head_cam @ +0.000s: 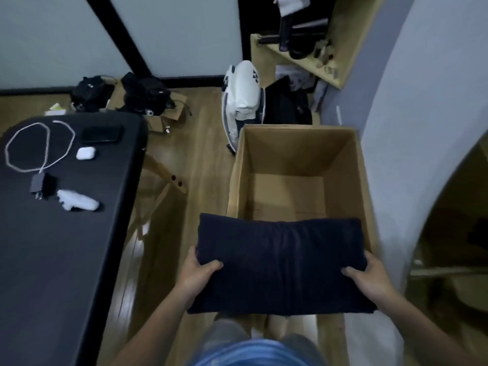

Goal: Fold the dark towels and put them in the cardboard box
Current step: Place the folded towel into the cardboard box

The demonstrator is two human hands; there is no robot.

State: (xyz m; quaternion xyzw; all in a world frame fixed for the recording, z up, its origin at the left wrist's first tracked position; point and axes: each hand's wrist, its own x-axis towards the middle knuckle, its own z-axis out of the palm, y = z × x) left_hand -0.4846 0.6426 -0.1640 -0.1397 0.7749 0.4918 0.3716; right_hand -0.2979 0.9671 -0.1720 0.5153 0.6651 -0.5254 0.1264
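A folded dark navy towel (280, 262) is held flat between both hands, over the near edge of an open cardboard box (298, 154) that stands on the wooden floor. My left hand (199, 270) grips the towel's left edge, thumb on top. Gripping the right edge the same way is my right hand (369, 276). The towel hides the box's near wall. The inside of the box that shows is bare cardboard.
A black table (60, 233) at the left carries a white cable (39, 146), a charger, a phone and white items. Bags (245, 99) and dark clutter lie on the floor behind the box. A wall (412, 128) stands right of the box.
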